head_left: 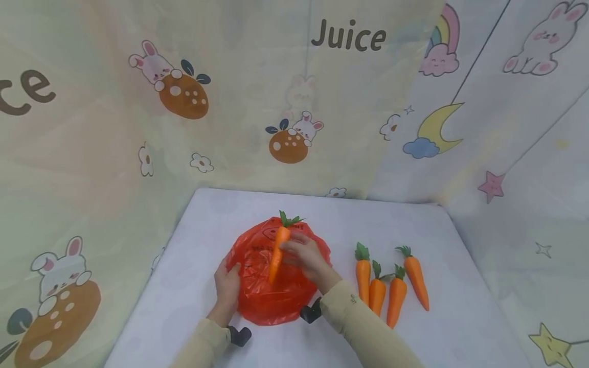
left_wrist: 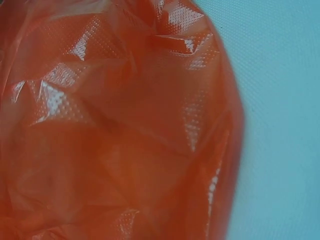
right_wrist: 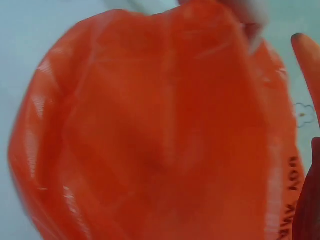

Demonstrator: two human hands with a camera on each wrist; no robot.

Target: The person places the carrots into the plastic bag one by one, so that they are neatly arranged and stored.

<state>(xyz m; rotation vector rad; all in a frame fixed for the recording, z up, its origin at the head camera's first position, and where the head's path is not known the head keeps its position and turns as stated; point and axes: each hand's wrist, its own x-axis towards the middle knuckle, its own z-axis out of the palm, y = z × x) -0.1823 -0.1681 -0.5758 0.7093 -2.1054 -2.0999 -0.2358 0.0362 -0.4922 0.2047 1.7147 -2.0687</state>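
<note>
A red plastic bag (head_left: 259, 304) with dark print lies on the white table. My left hand (head_left: 227, 289) grips its left edge, thumb on top. Above the bag, my right hand (head_left: 309, 257) pinches an orange carrot (head_left: 278, 254) whose green leafy top points away from me and whose tip points toward me. Crinkled red bag (left_wrist: 135, 150) fills most of the left wrist view, and no hand shows there. In the right wrist view, the carrot (right_wrist: 307, 65) is at the right edge beside the bag (right_wrist: 145, 125); blurred left fingers (right_wrist: 247, 12) touch the bag's rim.
Several carrots with green tops lie right of the bag, including the rightmost carrot (head_left: 416, 281) and one beside my right forearm (head_left: 363, 278). The white table (head_left: 368, 214) meets a printed cloth backdrop (head_left: 244, 153) behind and at both sides.
</note>
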